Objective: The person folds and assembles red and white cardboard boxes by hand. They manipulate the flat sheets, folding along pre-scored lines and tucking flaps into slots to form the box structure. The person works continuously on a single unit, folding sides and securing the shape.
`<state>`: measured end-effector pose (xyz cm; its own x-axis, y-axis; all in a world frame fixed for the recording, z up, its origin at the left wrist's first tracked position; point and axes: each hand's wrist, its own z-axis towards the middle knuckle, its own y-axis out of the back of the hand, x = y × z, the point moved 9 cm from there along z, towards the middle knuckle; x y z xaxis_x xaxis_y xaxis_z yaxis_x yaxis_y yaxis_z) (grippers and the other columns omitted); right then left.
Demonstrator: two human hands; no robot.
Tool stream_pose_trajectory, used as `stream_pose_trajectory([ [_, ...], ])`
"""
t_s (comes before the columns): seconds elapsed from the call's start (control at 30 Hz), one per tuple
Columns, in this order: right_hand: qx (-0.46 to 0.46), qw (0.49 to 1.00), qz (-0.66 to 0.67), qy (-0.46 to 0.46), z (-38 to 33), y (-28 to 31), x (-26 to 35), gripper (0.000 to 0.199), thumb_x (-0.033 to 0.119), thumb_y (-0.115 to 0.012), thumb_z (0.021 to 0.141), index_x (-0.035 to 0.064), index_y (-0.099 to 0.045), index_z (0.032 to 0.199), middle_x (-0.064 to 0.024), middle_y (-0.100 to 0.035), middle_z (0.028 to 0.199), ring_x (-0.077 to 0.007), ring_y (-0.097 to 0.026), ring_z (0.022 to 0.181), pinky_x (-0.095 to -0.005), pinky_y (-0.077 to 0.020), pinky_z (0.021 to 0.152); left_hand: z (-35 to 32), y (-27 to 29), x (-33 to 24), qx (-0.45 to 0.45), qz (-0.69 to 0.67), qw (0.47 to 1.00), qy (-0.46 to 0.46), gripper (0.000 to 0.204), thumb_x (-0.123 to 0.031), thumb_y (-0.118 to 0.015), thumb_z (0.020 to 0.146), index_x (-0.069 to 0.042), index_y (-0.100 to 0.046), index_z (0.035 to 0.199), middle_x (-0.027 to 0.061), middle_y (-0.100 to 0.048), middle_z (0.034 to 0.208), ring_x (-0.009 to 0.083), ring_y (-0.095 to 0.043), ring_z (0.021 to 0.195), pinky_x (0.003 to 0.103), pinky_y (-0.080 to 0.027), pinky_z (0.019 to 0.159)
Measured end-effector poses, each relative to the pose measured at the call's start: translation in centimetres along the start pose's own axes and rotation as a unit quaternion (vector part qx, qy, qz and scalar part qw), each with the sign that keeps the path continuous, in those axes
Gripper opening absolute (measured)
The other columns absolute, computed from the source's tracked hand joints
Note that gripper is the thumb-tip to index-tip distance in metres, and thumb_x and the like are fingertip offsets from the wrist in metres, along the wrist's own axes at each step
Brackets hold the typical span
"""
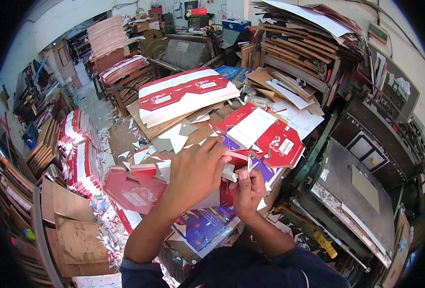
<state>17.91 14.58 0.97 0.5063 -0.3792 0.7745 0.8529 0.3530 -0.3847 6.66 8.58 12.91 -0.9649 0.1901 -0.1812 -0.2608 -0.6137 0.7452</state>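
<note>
My left hand is closed over a stack of red-and-white printed card blanks, its thumb pressed on the stack's edge. Part of that stack is hidden under the hand and forearm. Close by on the right, my right hand pinches a small bunch of white paper offcuts at the stack's edge. Just beyond both hands lies another pile of red-and-white cut blanks, notched at its sides. Beneath the hands a purple printed sheet covers the worktable.
A tall stack of uncut red-and-white sheets stands behind my hands. On the right is a press with a grey metal bed. Paper scraps litter the floor at left, near stacked red-and-white blanks. Boards pile up at the back right.
</note>
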Motion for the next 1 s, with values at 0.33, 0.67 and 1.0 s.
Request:
stream_pose_trajectory([
  [0.33, 0.114, 0.955, 0.073, -0.264, 2.6, -0.9, -0.6, 0.032, 0.031, -0.053, 0.104, 0.0018, -0.061, 0.094, -0.0038, -0.057, 0.066, -0.0076, -0.052, 0.053, -0.0274, -0.0531, 0.052, -0.5, 0.2, -0.5, -0.007, 0.012, 0.999, -0.037, 0.023, -0.029, -0.063, 0.093, -0.008, -0.066, 0.103, 0.0072, -0.069, 0.108, 0.0308, -0.069, 0.078, 0.043, -0.053, 0.064],
  [0.67, -0.011, 1.0, 0.0, -0.01, 0.1, 0.2, 1.0, 0.033, 0.027, -0.05, 0.104, -0.0011, -0.059, 0.091, -0.0079, -0.055, 0.067, -0.013, -0.05, 0.05, -0.0265, -0.0486, 0.051, -0.7, 0.2, -0.6, -0.023, 0.006, 0.999, -0.03, 0.02, -0.029, -0.064, 0.091, -0.01, -0.066, 0.098, 0.008, -0.069, 0.083, 0.0285, -0.066, 0.071, 0.041, -0.051, 0.061],
  [1.0, 0.044, 0.981, -0.001, 0.19, -1.2, 1.6, 6.7, 0.032, 0.028, -0.056, 0.1, -0.0021, -0.058, 0.091, -0.0114, -0.059, 0.069, -0.0196, -0.057, 0.057, -0.0321, -0.0524, 0.062, 0.5, -1.1, 4.5, -0.027, 0.073, 0.995, 0.06, 0.021, -0.027, -0.067, 0.088, -0.008, -0.066, 0.097, 0.0091, -0.069, 0.092, 0.03, -0.068, 0.074, 0.043, -0.051, 0.063],
])
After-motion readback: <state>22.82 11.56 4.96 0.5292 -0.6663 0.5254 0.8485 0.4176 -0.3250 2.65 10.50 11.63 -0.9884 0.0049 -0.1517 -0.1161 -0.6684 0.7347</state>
